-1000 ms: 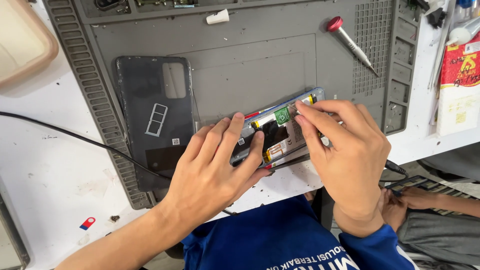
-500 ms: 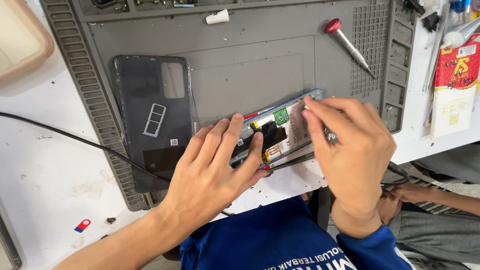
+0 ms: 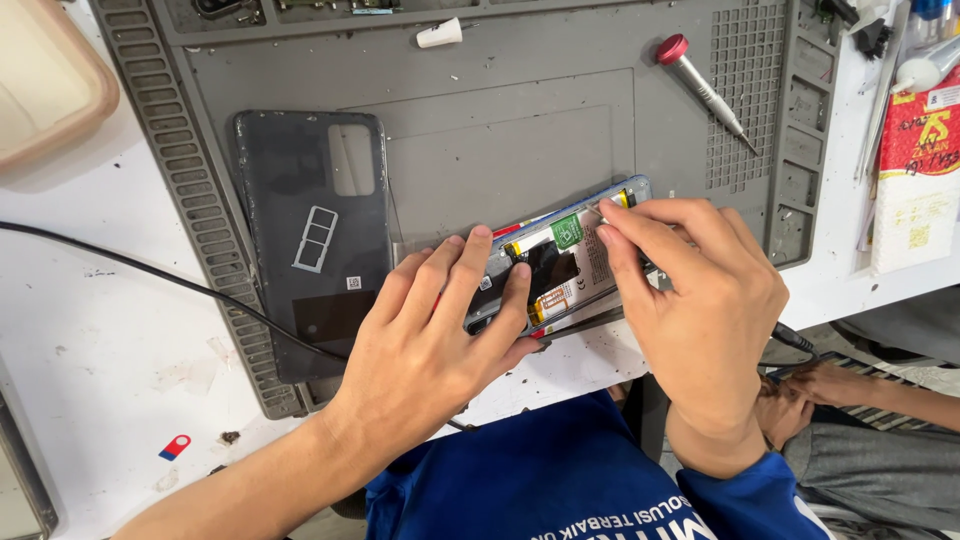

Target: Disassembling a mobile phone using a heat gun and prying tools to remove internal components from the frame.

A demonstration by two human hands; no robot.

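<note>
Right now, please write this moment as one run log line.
left hand: steadies opened phone | right hand: fingertips at phone's top edge | grey work mat beneath

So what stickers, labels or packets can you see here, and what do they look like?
Packet: right edge of the table, tall, red and white.
Green sticker: small square inside the opened phone, between both hands.
White label: tiny square on the dark back cover.
Red-and-blue tag: lower left, on the white table.

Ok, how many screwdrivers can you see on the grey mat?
1. The red-capped screwdriver lies at the grey mat's upper right, away from both hands. Others may be hidden under the hands or beyond the frame.
</note>
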